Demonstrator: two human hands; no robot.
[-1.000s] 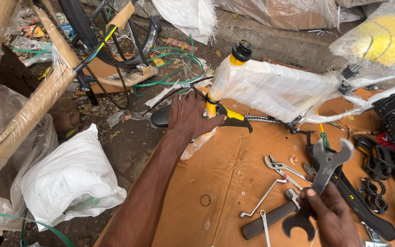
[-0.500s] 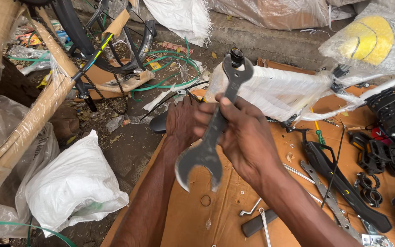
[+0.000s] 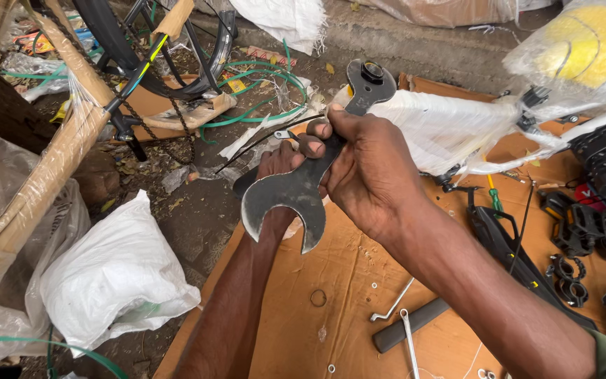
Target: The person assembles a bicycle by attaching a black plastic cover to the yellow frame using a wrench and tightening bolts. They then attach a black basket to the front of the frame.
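surface: brown cardboard sheet (image 3: pixel 359 281) | on it: small ring (image 3: pixel 318 297), thin wrenches (image 3: pixel 409 340) (overlapping), black pedals (image 3: pixel 583 224)

One head-worn camera looks steeply down, close over the cardboard sheet (image 3: pixel 359 281) and littered ground.

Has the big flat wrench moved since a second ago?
Yes. The flat wrench lay low on the cardboard sheet then. Now the right hand holds it up, upper jaw around the black cap on the wrapped frame.
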